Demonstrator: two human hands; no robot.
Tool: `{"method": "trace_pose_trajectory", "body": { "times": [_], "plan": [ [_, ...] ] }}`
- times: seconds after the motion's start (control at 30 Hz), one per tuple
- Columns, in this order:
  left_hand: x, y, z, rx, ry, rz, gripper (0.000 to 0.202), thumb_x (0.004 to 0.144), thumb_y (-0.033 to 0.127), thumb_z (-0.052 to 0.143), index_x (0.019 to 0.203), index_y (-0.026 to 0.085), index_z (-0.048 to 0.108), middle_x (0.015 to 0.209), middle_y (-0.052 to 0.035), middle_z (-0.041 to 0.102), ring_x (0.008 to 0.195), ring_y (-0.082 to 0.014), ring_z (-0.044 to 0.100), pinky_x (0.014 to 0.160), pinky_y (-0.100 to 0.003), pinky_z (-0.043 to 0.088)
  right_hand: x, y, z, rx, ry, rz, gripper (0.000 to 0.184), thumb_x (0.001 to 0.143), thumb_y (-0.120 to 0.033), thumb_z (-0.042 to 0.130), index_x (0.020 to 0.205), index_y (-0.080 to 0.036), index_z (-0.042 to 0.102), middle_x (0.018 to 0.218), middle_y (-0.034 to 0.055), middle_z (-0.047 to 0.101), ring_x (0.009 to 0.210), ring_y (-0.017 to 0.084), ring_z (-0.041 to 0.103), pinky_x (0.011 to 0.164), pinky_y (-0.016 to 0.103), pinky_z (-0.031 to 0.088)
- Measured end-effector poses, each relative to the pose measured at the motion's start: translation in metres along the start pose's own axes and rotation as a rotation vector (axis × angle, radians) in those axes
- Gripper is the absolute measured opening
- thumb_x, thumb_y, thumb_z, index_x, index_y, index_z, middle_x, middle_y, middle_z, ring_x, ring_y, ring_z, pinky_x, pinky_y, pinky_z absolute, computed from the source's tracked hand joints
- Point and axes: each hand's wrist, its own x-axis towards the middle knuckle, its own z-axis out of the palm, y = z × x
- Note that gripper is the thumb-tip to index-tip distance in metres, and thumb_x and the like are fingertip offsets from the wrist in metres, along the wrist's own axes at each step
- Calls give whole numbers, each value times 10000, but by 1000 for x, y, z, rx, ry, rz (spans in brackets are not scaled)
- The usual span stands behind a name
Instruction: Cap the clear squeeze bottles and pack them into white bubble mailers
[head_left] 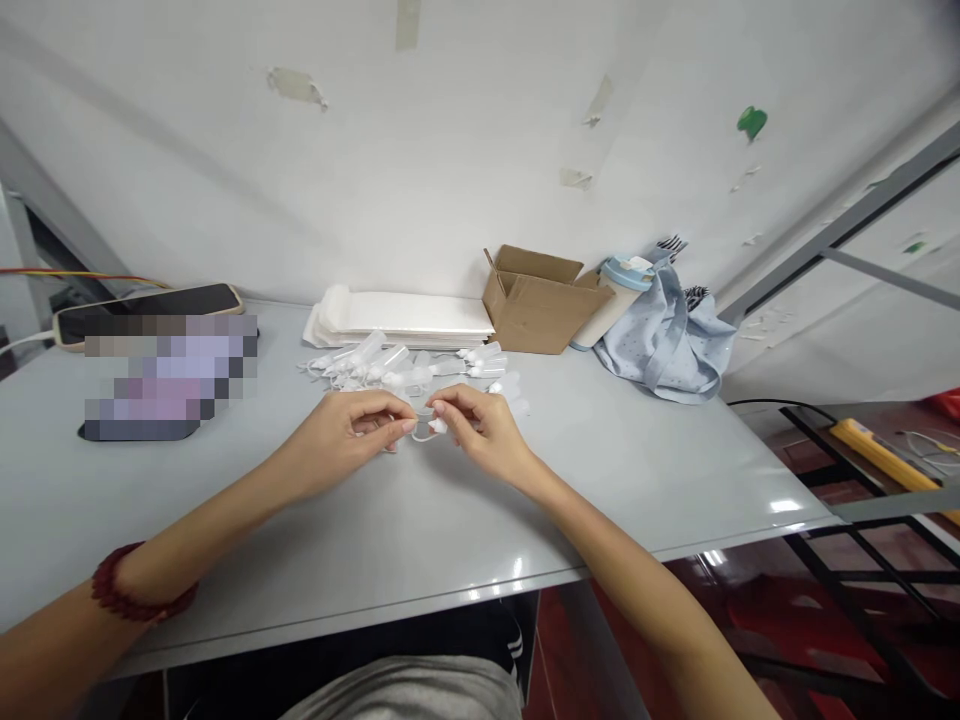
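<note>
My left hand (pixel 346 440) is closed in a pinch at one end of a thin white cord (pixel 424 438). In my right hand (pixel 486 432), thumb and fingers are shut on a small white plastic piece (pixel 439 426) that the cord runs to. The cord curves through the short gap between both hands. Just behind them lies a loose pile of small clear plastic tubes (pixel 386 365) with white ends and thin cords. A few more clear tubes (pixel 508 385) lie by my right knuckles. My fingers hide part of the held piece.
Behind the pile are stacked white envelopes (pixel 412 315), an open cardboard box (pixel 536 310), a tumbler with a blue lid (pixel 619 295) and a light blue cloth bag (pixel 667 345). Phones (pixel 142 435) lie at the left of the grey table (pixel 337 560). A white wall rises behind.
</note>
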Motion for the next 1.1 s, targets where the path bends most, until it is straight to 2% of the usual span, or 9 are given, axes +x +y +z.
{"method": "trace_pose_trajectory", "body": {
  "times": [0.3, 0.5, 0.8, 1.1],
  "plan": [
    [-2, 5, 0, -65, -34, -35, 253, 850, 439, 613, 819, 207, 710, 690, 1, 655, 604, -134, 601, 574, -236, 504, -1, -3, 0, 73, 79, 26, 232, 922, -376, 530, 878, -176, 637, 717, 9, 648, 534, 88, 507, 517, 224, 417],
    [-1, 7, -1, -106, -35, -72, 249, 839, 438, 627, 814, 204, 709, 672, -2, 651, 597, -133, 596, 556, -230, 502, -1, -4, -2, 100, 73, 25, 230, 919, -383, 534, 873, -181, 633, 713, 7, 647, 547, 88, 521, 521, 220, 417],
    [-3, 2, 4, -60, -47, -39, 231, 855, 411, 606, 830, 201, 700, 704, -3, 662, 610, -137, 604, 595, -252, 509, -1, -1, 0, -84, 36, -71, 210, 938, -315, 493, 878, -176, 637, 680, -1, 615, 534, 86, 457, 517, 217, 371],
    [-8, 3, 13, -44, -34, -10, 225, 854, 375, 574, 792, 196, 694, 731, -11, 674, 604, -140, 614, 613, -260, 518, -5, 4, 7, -134, 21, -100, 193, 941, -271, 475, 904, -169, 635, 666, -1, 612, 518, 87, 461, 514, 217, 376]
  ]
}}
